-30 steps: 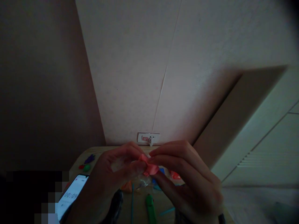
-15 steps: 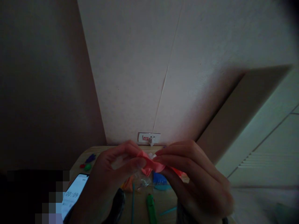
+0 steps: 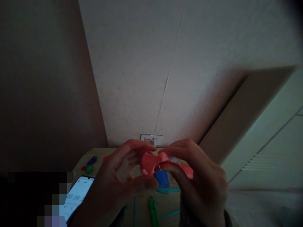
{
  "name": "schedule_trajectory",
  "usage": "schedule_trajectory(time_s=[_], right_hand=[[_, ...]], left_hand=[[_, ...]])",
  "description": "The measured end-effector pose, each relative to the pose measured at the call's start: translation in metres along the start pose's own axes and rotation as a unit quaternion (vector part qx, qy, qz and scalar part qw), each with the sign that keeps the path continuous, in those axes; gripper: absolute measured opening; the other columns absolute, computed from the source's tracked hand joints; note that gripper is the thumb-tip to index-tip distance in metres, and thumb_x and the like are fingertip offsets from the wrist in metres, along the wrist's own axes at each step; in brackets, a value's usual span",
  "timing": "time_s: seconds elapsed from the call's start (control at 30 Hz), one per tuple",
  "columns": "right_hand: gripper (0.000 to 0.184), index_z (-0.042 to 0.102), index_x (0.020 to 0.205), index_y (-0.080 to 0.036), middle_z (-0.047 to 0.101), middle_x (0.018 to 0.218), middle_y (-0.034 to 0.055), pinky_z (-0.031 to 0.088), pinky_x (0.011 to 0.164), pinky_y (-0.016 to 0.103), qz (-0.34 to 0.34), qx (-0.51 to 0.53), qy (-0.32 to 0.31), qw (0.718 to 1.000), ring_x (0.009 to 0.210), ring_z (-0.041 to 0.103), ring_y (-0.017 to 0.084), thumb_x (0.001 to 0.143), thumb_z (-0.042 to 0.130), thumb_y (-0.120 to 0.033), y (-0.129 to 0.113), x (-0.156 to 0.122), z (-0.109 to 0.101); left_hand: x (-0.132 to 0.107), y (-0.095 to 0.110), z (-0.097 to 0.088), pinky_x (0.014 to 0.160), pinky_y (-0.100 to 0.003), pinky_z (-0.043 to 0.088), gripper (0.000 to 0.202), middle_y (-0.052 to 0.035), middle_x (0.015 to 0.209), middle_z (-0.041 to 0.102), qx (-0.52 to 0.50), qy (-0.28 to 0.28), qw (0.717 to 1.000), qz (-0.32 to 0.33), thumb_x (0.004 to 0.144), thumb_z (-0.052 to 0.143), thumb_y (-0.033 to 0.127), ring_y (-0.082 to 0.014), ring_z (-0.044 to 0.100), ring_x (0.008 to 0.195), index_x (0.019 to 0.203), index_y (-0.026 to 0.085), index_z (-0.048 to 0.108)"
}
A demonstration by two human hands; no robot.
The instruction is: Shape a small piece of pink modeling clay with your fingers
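A piece of coral-pink modelling clay (image 3: 149, 163), thin and curved with uneven edges, is raised above the wooden table. My right hand (image 3: 201, 173) pinches its right end between thumb and fingers. My left hand (image 3: 113, 176) is open around the left side, its thumb below and apart from the clay, its forefinger stretched above. Whether the other left fingers touch the clay from behind cannot be made out. More coral clay (image 3: 187, 171) shows past my right thumb. Beneath lie a blue packet (image 3: 162, 179) and a turquoise plastic knife (image 3: 168, 190).
A green tool (image 3: 153, 211) lies on the table (image 3: 142, 205) between thin blue sticks (image 3: 134, 211). On the left are a phone (image 3: 79, 195) showing a timer, a green lump (image 3: 89, 169) and a purple lump (image 3: 92, 160). A wall socket (image 3: 151, 138) is behind.
My left thumb has come off the clay and dropped, and the left fingers have spread. The clay has turned and shows a wider face, still pinched in my right hand.
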State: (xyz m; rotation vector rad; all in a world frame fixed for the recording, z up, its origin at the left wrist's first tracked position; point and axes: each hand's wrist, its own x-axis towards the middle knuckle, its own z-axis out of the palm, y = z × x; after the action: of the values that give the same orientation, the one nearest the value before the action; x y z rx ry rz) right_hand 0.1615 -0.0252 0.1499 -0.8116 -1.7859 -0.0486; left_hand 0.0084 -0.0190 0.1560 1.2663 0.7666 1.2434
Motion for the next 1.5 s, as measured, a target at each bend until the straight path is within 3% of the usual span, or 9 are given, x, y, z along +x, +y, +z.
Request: schedule_trajectory(time_s=[0.17, 0.27, 0.63, 0.83, 0.97, 1.13, 1.27, 1.5], right_hand=[[0.015, 0.059, 0.081, -0.018, 0.06, 0.072, 0.0005, 0.042, 0.059, 0.027, 0.007, -0.003, -0.003, 1.0, 0.068, 0.055, 0.013, 0.086, 0.053, -0.03, 0.0, 0.0, 0.001], [0.016, 0.059, 0.083, -0.018, 0.061, 0.073, 0.0004, 0.042, 0.06, 0.026, 0.008, -0.001, -0.011, 1.0, 0.069, 0.055, 0.014, 0.086, 0.053, -0.032, 0.0, 0.0, 0.001], [0.025, 0.055, 0.106, -0.018, 0.062, 0.084, -0.0001, 0.045, 0.067, 0.024, 0.017, 0.029, -0.06, 0.998, 0.078, 0.057, 0.013, 0.084, 0.057, -0.03, -0.001, -0.001, 0.003], [0.044, 0.052, 0.116, -0.012, 0.063, 0.093, 0.0044, 0.047, 0.071, 0.026, -0.001, 0.052, -0.101, 0.994, 0.084, 0.056, 0.015, 0.085, 0.051, -0.043, -0.001, 0.004, 0.002], [0.046, 0.052, 0.117, -0.01, 0.063, 0.103, 0.0066, 0.046, 0.079, 0.025, -0.032, 0.052, -0.105, 0.993, 0.094, 0.054, 0.015, 0.086, 0.047, -0.044, -0.002, 0.007, 0.004], [0.044, 0.054, 0.118, -0.015, 0.054, 0.119, 0.007, 0.042, 0.091, 0.029, -0.036, -0.006, -0.091, 0.995, 0.11, 0.046, 0.018, 0.086, 0.045, -0.045, -0.004, 0.006, 0.005], [0.039, 0.058, 0.112, -0.018, 0.047, 0.126, 0.0066, 0.041, 0.093, 0.033, -0.038, -0.051, -0.079, 0.995, 0.115, 0.041, 0.021, 0.089, 0.04, -0.044, -0.004, 0.004, 0.004], [0.038, 0.06, 0.109, -0.019, 0.044, 0.129, 0.0058, 0.041, 0.094, 0.035, -0.044, -0.051, -0.073, 0.995, 0.116, 0.04, 0.021, 0.089, 0.04, -0.044, -0.003, 0.004, 0.004]], left_hand=[[-0.001, -0.002, -0.001, 0.061, -0.023, 0.048, 0.012, 0.001, 0.067, 0.065, 0.032, 0.049, 0.998, 0.022, 0.061, 0.072, 0.019, -0.017, 0.06, 0.067, 0.071, 0.022, 0.067], [-0.001, -0.004, 0.0, 0.06, -0.024, 0.047, 0.003, 0.0008, 0.066, 0.066, 0.014, 0.05, 0.998, 0.022, 0.066, 0.07, 0.023, -0.0163, 0.06, 0.064, 0.067, 0.022, 0.067], [-0.002, -0.004, 0.001, 0.062, -0.02, 0.048, 0.006, 0.0028, 0.068, 0.066, 0.001, 0.092, 0.995, 0.038, 0.067, 0.071, 0.023, -0.0141, 0.061, 0.068, 0.064, 0.022, 0.066], [0.002, -0.004, -0.001, 0.056, -0.018, 0.048, 0.022, 0.0046, 0.065, 0.066, -0.07, 0.058, 0.996, 0.002, 0.06, 0.077, 0.023, -0.0134, 0.061, 0.064, 0.076, 0.024, 0.062], [0.004, -0.006, -0.003, 0.05, -0.016, 0.045, 0.032, 0.0048, 0.064, 0.066, -0.13, -0.005, 0.991, -0.03, 0.06, 0.078, 0.026, -0.0103, 0.059, 0.057, 0.086, 0.024, 0.059], [0.005, -0.012, -0.002, 0.058, -0.017, 0.047, 0.038, 0.0021, 0.071, 0.063, -0.147, -0.041, 0.988, -0.036, 0.06, 0.077, 0.033, -0.0104, 0.058, 0.064, 0.09, 0.02, 0.057], [0.005, -0.015, 0.0, 0.068, -0.019, 0.048, 0.03, 0.0017, 0.075, 0.063, -0.157, -0.093, 0.983, -0.028, 0.066, 0.072, 0.038, -0.0114, 0.059, 0.071, 0.089, 0.02, 0.065], [0.003, -0.017, 0.001, 0.071, -0.019, 0.049, 0.021, 0.0012, 0.083, 0.067, -0.159, -0.136, 0.978, -0.014, 0.074, 0.065, 0.038, -0.0121, 0.061, 0.078, 0.089, 0.024, 0.069]])
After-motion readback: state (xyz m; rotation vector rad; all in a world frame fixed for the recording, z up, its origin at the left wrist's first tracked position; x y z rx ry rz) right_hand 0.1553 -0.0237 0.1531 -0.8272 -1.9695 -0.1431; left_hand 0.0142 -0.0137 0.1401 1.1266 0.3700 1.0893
